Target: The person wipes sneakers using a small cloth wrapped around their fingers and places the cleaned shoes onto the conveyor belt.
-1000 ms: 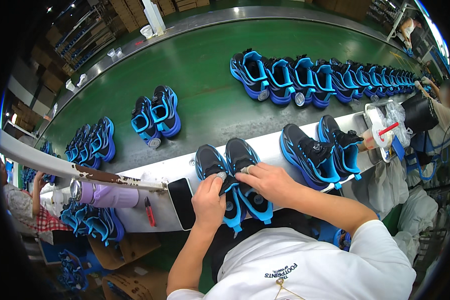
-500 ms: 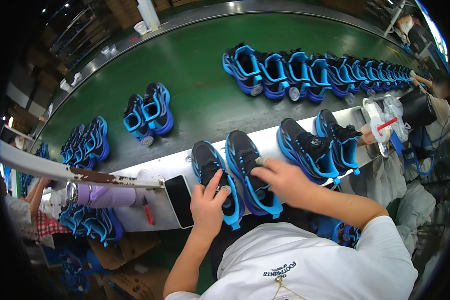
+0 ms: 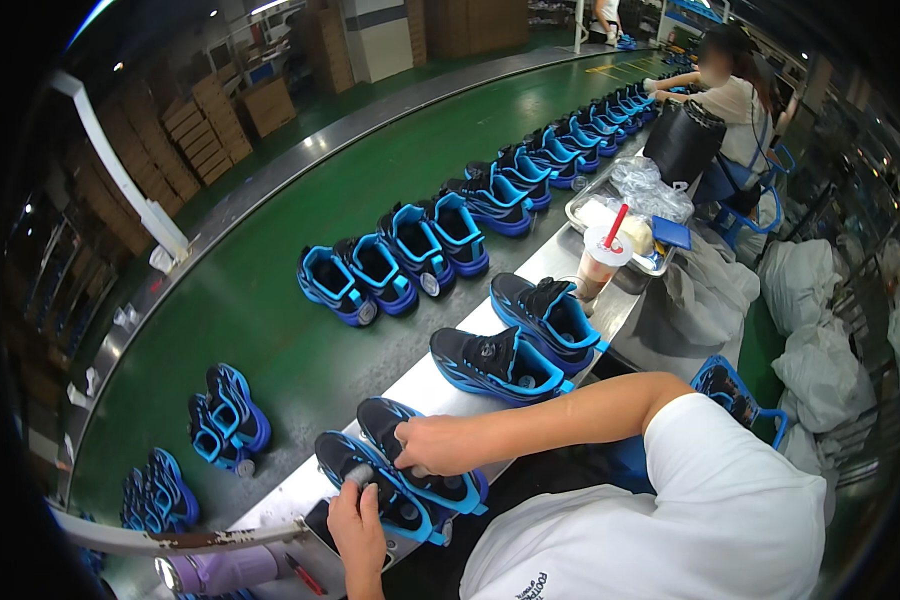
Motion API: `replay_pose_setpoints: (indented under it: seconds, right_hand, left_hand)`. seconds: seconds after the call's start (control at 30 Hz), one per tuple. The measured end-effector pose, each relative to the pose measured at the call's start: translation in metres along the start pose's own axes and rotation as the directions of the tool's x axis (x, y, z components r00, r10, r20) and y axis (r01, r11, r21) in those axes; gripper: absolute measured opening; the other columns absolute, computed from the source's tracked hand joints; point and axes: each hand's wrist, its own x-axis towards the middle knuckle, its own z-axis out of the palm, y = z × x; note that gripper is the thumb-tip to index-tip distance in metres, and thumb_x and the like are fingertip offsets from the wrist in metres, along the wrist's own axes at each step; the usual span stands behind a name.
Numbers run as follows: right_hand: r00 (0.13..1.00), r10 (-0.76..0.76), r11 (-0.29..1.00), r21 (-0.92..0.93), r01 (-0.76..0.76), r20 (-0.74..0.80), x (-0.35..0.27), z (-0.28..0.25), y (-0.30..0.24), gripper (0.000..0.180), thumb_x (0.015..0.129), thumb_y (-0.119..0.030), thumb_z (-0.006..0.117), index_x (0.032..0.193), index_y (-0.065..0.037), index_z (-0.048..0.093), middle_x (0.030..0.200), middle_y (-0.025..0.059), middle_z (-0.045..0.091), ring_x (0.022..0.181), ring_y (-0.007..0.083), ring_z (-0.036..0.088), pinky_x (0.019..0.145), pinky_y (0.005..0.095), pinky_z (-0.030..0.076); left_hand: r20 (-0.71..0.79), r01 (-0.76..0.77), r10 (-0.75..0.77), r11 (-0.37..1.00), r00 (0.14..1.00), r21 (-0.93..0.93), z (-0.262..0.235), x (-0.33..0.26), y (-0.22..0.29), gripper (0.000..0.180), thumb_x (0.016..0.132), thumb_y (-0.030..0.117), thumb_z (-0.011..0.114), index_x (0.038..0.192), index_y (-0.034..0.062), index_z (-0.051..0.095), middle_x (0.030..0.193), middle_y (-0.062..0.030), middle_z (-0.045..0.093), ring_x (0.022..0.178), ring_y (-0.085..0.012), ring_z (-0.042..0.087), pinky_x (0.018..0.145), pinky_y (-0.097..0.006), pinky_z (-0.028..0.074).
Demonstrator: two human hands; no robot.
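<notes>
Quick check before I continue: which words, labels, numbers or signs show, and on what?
White shirt: dark lettering, cut by the picture's lower edge; I don't copy it out.
Cup lid: red mark, too small to read.
Handled shoes: no legible print.

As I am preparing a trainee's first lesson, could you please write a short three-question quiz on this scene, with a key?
1. True or false: the shoe at the left hand points the opposite way to the neighbouring shoe beside it.
2. Multiple choice: the right hand is at (a) the tray, (b) the neighbouring shoe, (c) the bottle.
3. Fill in the colour: the straw in the cup is ____.

Key: 1. False; both toes point the same way. 2. b. 3. Red.
</notes>
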Motion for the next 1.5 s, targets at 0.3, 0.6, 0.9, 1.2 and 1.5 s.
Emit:
replay_pose_setpoints:
  seconds: [0.3,0.6,0.9,1.2,1.5]
  right_hand:
    - [0.999,0.042,0.954,-0.295,-0.050,-0.033,-0.007,0.009,0.004,0.014,0.074,-0.012,0.066,0.086,-0.005,0.063,0.090,0.0138,0.060,0.082,0.0298,0.063,0.070,0.0381,0.052]
    - [0.985,0.173,0.982,-0.079,-0.172,0.005,-0.009,-0.004,0.007,0.027,0.078,-0.014,0.066,0.103,-0.005,0.068,0.091,0.0140,0.060,0.086,0.0346,0.062,0.074,0.0417,0.050]
    - [0.995,0.090,0.996,-0.017,-0.090,-0.050,-0.016,-0.002,0.014,0.028,0.079,-0.014,0.064,0.107,-0.008,0.068,0.098,0.0142,0.057,0.090,0.0318,0.062,0.075,0.0410,0.050]
    - [0.986,0.162,0.986,-0.043,-0.160,0.041,-0.013,-0.002,0.007,0.030,0.077,-0.026,0.068,0.099,-0.005,0.067,0.089,0.0127,0.061,0.086,0.0336,0.063,0.073,0.0419,0.051]
    - [0.988,0.092,0.995,0.060,-0.085,-0.125,-0.025,-0.006,0.012,0.025,0.079,-0.026,0.069,0.098,-0.010,0.069,0.090,0.0088,0.064,0.084,0.0292,0.064,0.071,0.0384,0.051]
  left_hand:
    - [-0.107,-0.446,0.493,0.845,0.863,0.297,0.035,-0.001,-0.018,0.021,0.073,0.006,0.070,0.094,0.0019,0.065,0.093,-0.0124,0.061,0.091,-0.0342,0.051,0.081,-0.041,0.042]
    - [-0.096,-0.373,0.379,0.925,0.920,0.078,0.031,-0.007,-0.017,0.022,0.073,0.005,0.071,0.090,-0.0030,0.058,0.084,-0.0101,0.049,0.072,-0.0237,0.047,0.064,-0.034,0.040]
    - [0.041,-0.402,0.400,0.912,0.916,0.086,0.022,0.003,-0.003,0.027,0.081,0.011,0.068,0.107,0.0075,0.066,0.105,-0.0182,0.062,0.096,-0.0323,0.060,0.086,-0.040,0.046]
    - [-0.042,-0.329,0.327,0.943,0.944,-0.045,0.024,-0.007,-0.012,0.018,0.073,0.000,0.068,0.091,-0.0010,0.066,0.089,-0.0093,0.062,0.067,-0.0163,0.053,0.059,-0.027,0.042]
    - [0.007,-0.287,0.290,0.950,0.957,-0.123,0.021,0.001,-0.009,0.021,0.076,0.006,0.071,0.092,-0.0019,0.062,0.084,-0.0091,0.055,0.064,-0.0196,0.051,0.059,-0.029,0.041]
